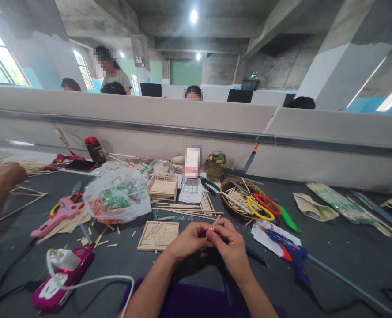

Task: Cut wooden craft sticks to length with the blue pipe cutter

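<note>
My left hand (pixel 192 238) and my right hand (pixel 229 243) meet above the near middle of the table, fingertips pinched together around a short wooden stick (pixel 216 221). The stick's upper end pokes out above my fingers; its lower part is hidden. Under my right hand shows a dark blue-handled tool (pixel 255 255), mostly covered, and I cannot tell whether the hand touches it. Just left of my hands lies a small framed wooden stick panel (pixel 159 235) with loose short pieces on top. Behind them long thin sticks (pixel 186 211) are spread out.
A basket of sticks (pixel 237 198) holds red-and-yellow-handled scissors (pixel 264 207). A blue glue gun (pixel 292 254) lies right, a pink one (pixel 58 216) left. Also here: a plastic bag (pixel 118 194), power strip (pixel 65 280), small wooden model (pixel 163 187), bottle (pixel 216 165) and another person's arm (pixel 0 190).
</note>
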Tool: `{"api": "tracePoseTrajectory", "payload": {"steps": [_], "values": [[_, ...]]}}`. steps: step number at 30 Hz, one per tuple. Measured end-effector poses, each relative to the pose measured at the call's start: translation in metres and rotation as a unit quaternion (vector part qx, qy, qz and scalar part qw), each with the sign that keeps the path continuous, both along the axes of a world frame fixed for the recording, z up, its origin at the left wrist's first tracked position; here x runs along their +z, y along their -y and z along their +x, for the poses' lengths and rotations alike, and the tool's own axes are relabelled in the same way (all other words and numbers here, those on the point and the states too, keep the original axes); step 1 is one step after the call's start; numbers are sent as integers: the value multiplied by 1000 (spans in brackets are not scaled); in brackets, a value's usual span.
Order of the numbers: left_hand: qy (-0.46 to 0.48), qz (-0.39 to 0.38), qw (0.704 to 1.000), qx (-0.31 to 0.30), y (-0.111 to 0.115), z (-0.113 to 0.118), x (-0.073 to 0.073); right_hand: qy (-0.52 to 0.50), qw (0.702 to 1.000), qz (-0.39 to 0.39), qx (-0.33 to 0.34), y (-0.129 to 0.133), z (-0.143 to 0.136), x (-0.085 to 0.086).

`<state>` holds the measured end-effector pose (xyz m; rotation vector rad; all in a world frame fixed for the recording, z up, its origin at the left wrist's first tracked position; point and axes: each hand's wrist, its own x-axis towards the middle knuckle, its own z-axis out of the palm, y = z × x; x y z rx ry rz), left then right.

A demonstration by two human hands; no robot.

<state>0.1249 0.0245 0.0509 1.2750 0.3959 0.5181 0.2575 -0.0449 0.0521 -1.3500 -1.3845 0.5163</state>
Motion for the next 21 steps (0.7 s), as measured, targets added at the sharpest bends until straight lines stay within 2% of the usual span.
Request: {"api": "tracePoseTrajectory", "payload": {"steps": [6, 14, 21], "values": [[-77, 55, 995, 20, -9, -9, -9, -35, 999, -13, 25, -1, 0, 0], [-89, 88, 992, 33, -12, -6, -16, -27, 999, -29, 19, -4, 1, -8], [-117, 113, 985, 56, -13, -7, -16, 0, 1000, -13, -2, -4, 0, -10]]}}
